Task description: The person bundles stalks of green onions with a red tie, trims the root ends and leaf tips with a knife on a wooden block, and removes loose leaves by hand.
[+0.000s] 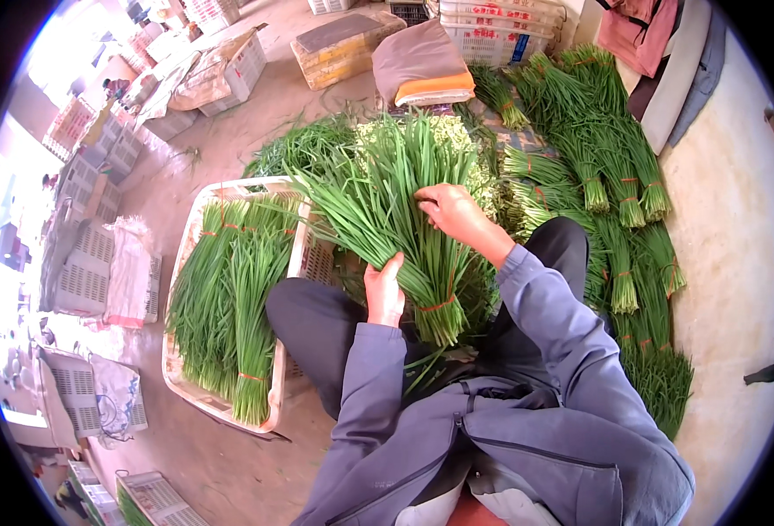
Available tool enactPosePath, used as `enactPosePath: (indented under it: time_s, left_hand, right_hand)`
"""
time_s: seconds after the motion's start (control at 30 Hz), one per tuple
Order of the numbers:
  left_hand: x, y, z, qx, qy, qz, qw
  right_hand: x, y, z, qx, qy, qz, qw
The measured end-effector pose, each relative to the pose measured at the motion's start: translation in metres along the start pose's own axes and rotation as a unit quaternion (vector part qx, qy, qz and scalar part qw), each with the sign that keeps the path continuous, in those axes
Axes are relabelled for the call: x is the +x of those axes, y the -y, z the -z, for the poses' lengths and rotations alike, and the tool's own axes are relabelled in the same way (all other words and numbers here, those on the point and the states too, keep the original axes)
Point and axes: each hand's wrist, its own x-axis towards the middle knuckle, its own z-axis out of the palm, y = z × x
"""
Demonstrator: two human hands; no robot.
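A long bunch of green garlic chives (415, 259), bound near its stem ends with an orange-red band (437, 305), slants across my lap with its leaves fanning up and left. My left hand (384, 289) is closed around the left side of the bunch, thumb up. At the upper right of the leaves my right hand (454, 210) is closed in a pinch; what is between its fingertips is too small to make out. Behind the bunch lies a heap of loose chives with pale stems (448, 133), partly hidden by it.
At my left a white plastic crate (173, 377) holds several banded bunches. More banded bunches (615, 158) are piled along the wall (711, 228) at right. A folded cloth (418, 57), a yellow box (343, 57) and stacked crates (501, 35) stand beyond.
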Motion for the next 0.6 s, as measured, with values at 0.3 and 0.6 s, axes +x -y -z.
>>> enactPosePath:
  time_s: [0.3, 0.6]
  left_hand:
    - [0.0, 0.003, 0.004, -0.004, 0.032, 0.006, 0.999]
    - [-0.001, 0.003, 0.004, 0.001, 0.037, 0.01, 0.999]
  right_hand:
    - [-0.005, -0.007, 0.007, -0.056, 0.055, 0.004, 0.997]
    - [-0.011, 0.012, 0.022, 0.098, 0.012, -0.11, 0.989]
